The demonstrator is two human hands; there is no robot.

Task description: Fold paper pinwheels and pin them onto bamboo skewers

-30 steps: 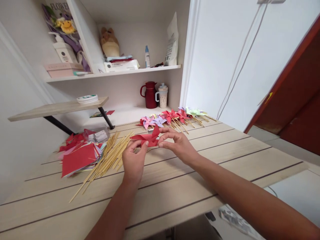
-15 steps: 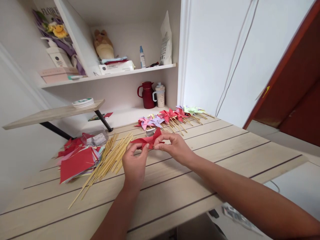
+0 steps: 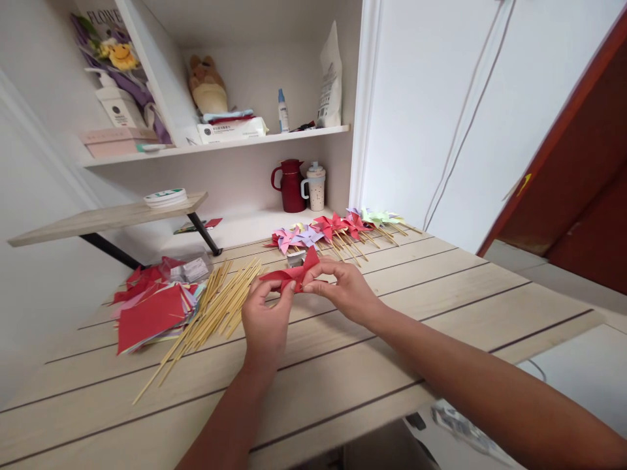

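Head view: we are holding a red paper pinwheel [image 3: 294,274] just above the tabletop [image 3: 372,365], and over the last second we are drawing our hands closer together around its centre, so the folded points are being gathered. Our left hand [image 3: 264,320] is pinching the near edge between thumb and fingers; our right hand [image 3: 345,290], wrist angled inward, is closing its fingertips on the middle. Bamboo sticks [image 3: 215,310] and a paper stack [image 3: 151,313] are lying to the left; finished pinwheels [image 3: 337,228] are lying beyond.

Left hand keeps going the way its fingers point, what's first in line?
Past the red folded paper the left hand pinches, probably the small metal object just behind it, then the row of pinwheels. Depth is unclear.
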